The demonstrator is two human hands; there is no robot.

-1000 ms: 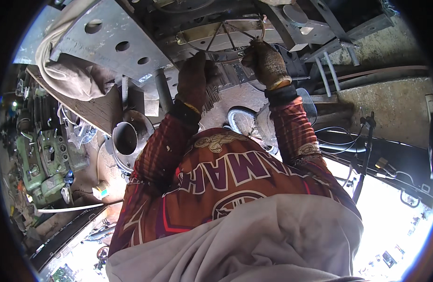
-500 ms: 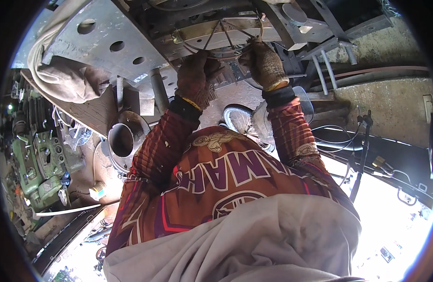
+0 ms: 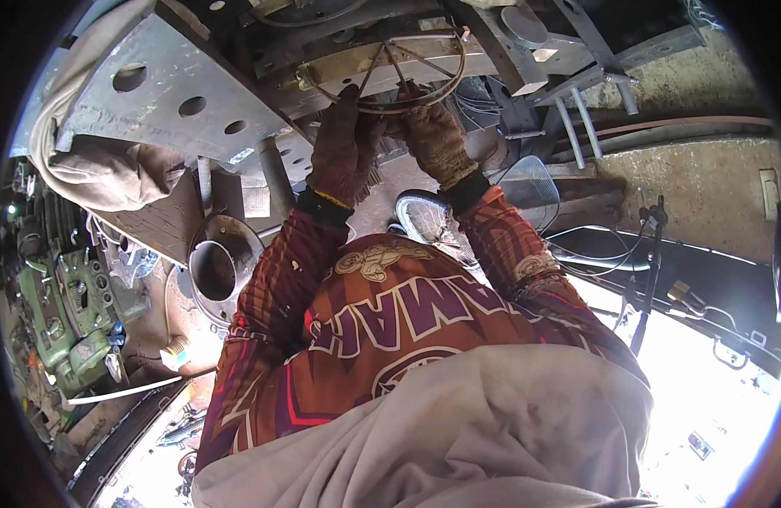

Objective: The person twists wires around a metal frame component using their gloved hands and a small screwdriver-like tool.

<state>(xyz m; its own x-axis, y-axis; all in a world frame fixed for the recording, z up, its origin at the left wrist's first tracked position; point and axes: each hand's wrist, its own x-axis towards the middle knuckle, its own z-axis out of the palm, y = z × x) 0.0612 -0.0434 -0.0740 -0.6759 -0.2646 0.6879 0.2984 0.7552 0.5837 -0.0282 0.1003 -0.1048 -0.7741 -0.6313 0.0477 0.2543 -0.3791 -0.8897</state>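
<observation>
Both my hands wear soiled knit work gloves and hold the near edge of a thin round metal ring (image 3: 380, 111) with several rods across it. My left hand (image 3: 344, 157) grips the rim at the left, its fingers closed. Closed on the same rim a little further right is my right hand (image 3: 435, 140), close beside the left. The ring is tilted, its far side near a long metal beam (image 3: 357, 74). My palms and some fingertips are hidden by the gloves and the ring.
A steel plate with round holes (image 3: 166, 89) slants at the left, a grey cloth (image 3: 111, 182) draped around it. Below stands an open metal pipe (image 3: 214, 271), with a green machine (image 3: 69, 313) further left. Metal bars (image 3: 581, 118) and a black cable (image 3: 611, 254) are at the right.
My right hand has shifted left along the near rim, closer to my left hand. The ring has turned and now shows more of its round outline.
</observation>
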